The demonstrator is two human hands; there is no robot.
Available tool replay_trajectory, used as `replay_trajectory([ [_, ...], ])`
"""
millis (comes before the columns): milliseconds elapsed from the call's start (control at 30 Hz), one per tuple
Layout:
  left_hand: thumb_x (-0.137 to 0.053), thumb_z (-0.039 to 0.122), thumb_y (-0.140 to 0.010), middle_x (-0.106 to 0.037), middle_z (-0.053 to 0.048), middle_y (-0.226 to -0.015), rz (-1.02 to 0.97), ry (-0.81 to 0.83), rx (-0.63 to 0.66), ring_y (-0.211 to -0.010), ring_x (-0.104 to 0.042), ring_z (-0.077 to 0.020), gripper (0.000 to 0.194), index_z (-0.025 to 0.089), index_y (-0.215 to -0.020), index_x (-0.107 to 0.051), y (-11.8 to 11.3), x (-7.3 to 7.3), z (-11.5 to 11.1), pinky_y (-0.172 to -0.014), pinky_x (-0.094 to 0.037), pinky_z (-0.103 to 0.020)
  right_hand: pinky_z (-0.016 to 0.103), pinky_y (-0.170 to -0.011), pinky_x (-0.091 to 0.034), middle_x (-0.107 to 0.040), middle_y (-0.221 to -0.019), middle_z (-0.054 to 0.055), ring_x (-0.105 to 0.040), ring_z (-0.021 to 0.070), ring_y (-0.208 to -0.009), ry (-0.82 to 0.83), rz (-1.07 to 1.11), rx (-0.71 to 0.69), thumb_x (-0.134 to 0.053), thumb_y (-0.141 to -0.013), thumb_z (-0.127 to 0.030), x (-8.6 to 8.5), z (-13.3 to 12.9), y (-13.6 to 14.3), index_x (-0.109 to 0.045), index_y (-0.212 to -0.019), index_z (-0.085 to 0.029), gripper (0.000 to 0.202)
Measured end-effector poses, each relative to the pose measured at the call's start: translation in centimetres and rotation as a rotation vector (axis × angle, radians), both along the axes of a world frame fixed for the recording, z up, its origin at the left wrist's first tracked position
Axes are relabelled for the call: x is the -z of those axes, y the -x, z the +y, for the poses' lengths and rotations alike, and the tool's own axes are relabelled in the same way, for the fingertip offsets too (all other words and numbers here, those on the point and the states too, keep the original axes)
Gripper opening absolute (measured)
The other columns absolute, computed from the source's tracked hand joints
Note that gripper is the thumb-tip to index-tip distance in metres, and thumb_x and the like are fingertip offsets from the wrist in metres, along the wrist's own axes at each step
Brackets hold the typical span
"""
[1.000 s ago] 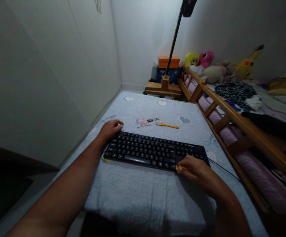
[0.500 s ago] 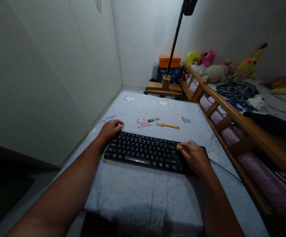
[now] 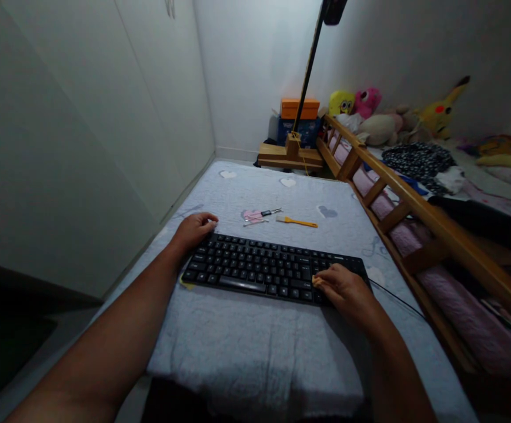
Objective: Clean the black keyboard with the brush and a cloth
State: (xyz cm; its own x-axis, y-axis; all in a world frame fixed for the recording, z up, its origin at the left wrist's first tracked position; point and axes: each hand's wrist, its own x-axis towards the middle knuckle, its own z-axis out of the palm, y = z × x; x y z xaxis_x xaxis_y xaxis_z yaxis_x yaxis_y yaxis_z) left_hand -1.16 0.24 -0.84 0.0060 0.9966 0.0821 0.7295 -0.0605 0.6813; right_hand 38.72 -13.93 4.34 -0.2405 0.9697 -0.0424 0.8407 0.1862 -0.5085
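A black keyboard (image 3: 250, 267) lies on the pale blue, heart-patterned cloth (image 3: 237, 329). My left hand (image 3: 194, 229) rests at its upper left corner, fingers curled together against the edge. Over the keys at the right part, my right hand (image 3: 341, 286) pinches a small orange-tan piece (image 3: 317, 281), perhaps cloth or sponge. Beyond the keyboard lie a yellow-handled brush (image 3: 298, 221), a black-and-silver tool (image 3: 270, 212) and a thin swab-like stick (image 3: 256, 222). A cable (image 3: 396, 298) runs off from the keyboard's right side.
A wooden bed rail (image 3: 396, 188) runs along the right, with plush toys (image 3: 381, 129) and clothes behind it. At the far end stands a wooden lamp base (image 3: 290, 154) near an orange box (image 3: 300, 108). A white cabinet (image 3: 105, 129) borders the left.
My right hand has moved down over the keyboard's right part with the orange-tan piece, uncovering keys above it. The left hand keeps its place at the corner. The whole view has shifted slightly.
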Motion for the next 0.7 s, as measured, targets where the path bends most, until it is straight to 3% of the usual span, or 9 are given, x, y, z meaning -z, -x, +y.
replay_trajectory([
  [500,-0.056,0.049,-0.074,-0.065,-0.002,-0.068,-0.007,0.017,-0.002,-0.063,-0.057,-0.0204,0.044,0.016,-0.098,-0.073,0.1,0.2,0.2,-0.061,-0.041,-0.031,0.031,-0.077,-0.051,-0.065,-0.092,0.007,-0.064,0.0188,-0.084,0.039,0.046,-0.028,-0.054,-0.089,-0.015,-0.2,-2.0,-0.2,-0.077,-0.095,-0.021,0.024],
  [700,-0.056,0.048,-0.075,-0.065,-0.003,-0.068,0.007,0.008,-0.006,-0.062,-0.058,-0.0203,0.042,0.016,-0.097,-0.074,-0.1,-0.1,0.1,-0.062,-0.042,-0.032,0.032,-0.077,-0.051,-0.066,-0.092,0.007,-0.065,0.0194,-0.084,0.11,0.048,-0.065,-0.054,-0.091,-0.018,-1.3,-2.3,-0.7,-0.077,-0.093,-0.021,0.023],
])
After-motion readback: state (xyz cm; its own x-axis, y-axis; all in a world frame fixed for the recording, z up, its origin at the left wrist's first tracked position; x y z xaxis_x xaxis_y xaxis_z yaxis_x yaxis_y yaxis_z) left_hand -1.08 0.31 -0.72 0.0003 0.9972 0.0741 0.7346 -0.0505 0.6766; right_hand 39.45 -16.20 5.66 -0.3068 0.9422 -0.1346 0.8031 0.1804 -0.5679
